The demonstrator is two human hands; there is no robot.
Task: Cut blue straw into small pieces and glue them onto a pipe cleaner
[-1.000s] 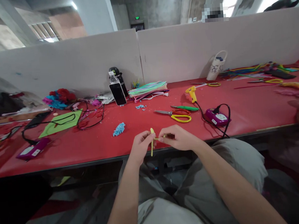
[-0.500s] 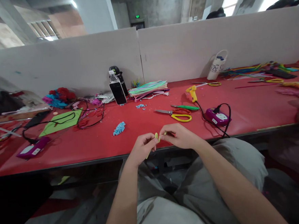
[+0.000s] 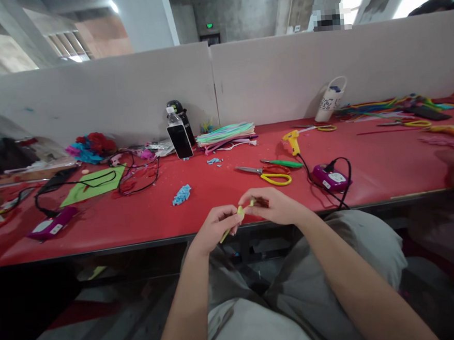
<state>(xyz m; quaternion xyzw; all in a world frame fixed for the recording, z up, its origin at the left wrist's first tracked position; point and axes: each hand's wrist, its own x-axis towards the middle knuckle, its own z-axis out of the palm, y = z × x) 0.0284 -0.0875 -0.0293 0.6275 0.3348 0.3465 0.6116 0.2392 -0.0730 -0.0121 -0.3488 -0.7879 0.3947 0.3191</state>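
Note:
My left hand (image 3: pixel 218 226) is closed at the table's front edge, pinching a thin yellow pipe cleaner (image 3: pixel 240 211) between thumb and fingers. Its straight tail sticks out below the palm, and a bent part shows above the fingertips. Just to the right, my right hand (image 3: pixel 275 206) is closed with its fingertips on the other end of the same yellow piece, where a short bit shows by the index finger. Beyond my hands lies a small blue fuzzy clump (image 3: pixel 182 195). Scissors (image 3: pixel 270 175) with red and yellow handles rest behind my right hand.
Behind the scissors lies a green-handled tool (image 3: pixel 286 163). A yellow glue gun (image 3: pixel 292 142) and a purple power box (image 3: pixel 331 177) with black cables are on the right. A phone (image 3: pixel 180 141) leans on bottles beside a pipe cleaner bundle (image 3: pixel 226 134). Another purple box (image 3: pixel 53 224) sits left.
My right fingertips have shifted slightly and a short yellow end shows by them now. More of the yellow tail shows below my left hand, which has turned a little.

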